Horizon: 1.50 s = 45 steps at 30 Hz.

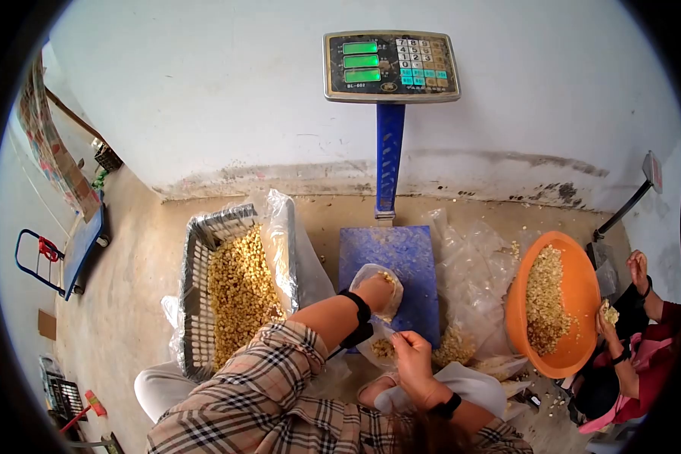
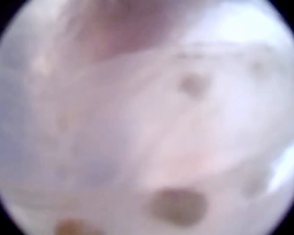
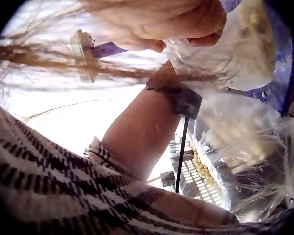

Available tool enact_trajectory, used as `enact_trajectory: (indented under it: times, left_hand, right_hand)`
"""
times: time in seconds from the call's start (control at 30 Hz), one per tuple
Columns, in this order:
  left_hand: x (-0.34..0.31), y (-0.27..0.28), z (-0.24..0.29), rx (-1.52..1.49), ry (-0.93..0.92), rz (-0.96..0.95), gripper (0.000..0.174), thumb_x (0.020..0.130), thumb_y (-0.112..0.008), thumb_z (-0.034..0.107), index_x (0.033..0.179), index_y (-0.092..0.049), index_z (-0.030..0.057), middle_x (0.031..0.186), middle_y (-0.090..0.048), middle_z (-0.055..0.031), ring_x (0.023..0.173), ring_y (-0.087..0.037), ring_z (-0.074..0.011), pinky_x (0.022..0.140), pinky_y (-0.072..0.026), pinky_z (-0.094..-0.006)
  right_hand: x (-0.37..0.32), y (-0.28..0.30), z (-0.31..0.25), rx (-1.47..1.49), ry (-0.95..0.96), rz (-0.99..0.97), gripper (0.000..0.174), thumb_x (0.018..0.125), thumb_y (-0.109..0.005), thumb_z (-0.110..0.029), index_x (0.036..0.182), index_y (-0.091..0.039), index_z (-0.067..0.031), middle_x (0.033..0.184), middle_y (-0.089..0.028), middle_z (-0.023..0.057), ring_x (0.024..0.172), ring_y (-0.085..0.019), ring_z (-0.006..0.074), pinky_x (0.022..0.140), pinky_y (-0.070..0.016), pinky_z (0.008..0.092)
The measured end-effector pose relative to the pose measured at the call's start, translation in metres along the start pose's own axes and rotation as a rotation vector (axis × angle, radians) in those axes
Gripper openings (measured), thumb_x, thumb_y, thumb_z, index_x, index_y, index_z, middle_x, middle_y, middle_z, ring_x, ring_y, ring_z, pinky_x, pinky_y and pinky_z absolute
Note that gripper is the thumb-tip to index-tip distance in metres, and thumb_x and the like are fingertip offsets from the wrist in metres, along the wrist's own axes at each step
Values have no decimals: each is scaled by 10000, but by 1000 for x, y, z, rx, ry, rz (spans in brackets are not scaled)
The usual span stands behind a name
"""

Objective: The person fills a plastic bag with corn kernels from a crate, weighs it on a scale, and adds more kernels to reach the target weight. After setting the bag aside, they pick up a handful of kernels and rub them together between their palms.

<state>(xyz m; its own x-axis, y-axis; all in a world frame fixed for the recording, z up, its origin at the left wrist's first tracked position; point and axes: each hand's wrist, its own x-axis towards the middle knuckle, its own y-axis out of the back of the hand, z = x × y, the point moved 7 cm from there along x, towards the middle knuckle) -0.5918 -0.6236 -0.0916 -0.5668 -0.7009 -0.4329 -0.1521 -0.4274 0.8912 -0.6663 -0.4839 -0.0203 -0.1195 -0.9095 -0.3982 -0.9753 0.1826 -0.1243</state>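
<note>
In the head view, the left hand [image 1: 375,292] is inside a clear plastic bag [image 1: 388,312] over the blue scale platform [image 1: 356,246]; its fingers are hidden among plastic and pale yellow kernels. Closer to the body, the right hand [image 1: 418,367] pinches clear plastic between thumb and fingers, with some kernels [image 1: 383,348] beside it. The right wrist view has this hand [image 3: 161,22] at the top, gripping plastic beside a kernel-filled part of the bag [image 3: 255,44]. Only blurred plastic [image 2: 186,122] and dark spots fill the left wrist view.
A grey crate [image 1: 197,325] of kernels, lined with plastic, stands left of the scale. Right of it lie plastic bags [image 1: 469,261] and an orange basin [image 1: 583,291] holding kernels. Another person [image 1: 651,356] sits beside the basin. The scale display [image 1: 392,66] rises behind the platform.
</note>
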Motion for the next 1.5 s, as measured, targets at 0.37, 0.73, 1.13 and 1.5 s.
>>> enact_trajectory:
  times: [0.37, 0.73, 1.13, 1.5]
  left_hand:
    - [14, -27, -6, 164, -8, -69, 325, 694, -602, 192, 1001, -608, 85, 1069, -559, -123, 960, -530, -287, 770, -455, -362]
    - [2, 11, -10, 33, -27, 59, 235, 649, -589, 102, 877, -649, 96, 912, -617, -126, 850, -582, -300, 733, -468, -360]
    - [-28, 39, -7, -200, -35, 297, 214, 653, -570, 108, 846, -663, 117, 854, -621, -124, 835, -567, -291, 751, -448, -358]
    - [-76, 71, -8, -639, -84, 443, 181, 553, -615, 69, 732, -587, 71, 716, -583, -118, 654, -568, -254, 590, -450, -329]
  right_hand:
    - [1, 4, 1, -63, -16, 23, 186, 810, -563, -148, 756, -565, 31, 632, -509, -17, 580, -412, 55, 515, -357, 228]
    - [3, 6, 7, -30, -49, 89, 193, 803, -563, -153, 729, -548, 25, 614, -486, -10, 560, -395, 68, 506, -345, 247]
    - [11, 4, 16, -30, 5, 142, 178, 797, -563, -142, 729, -551, 22, 622, -484, -7, 571, -394, 76, 519, -342, 260]
    - [9, -1, 12, -16, -13, 154, 159, 800, -563, -123, 727, -553, 17, 645, -502, -2, 586, -414, 84, 529, -351, 266]
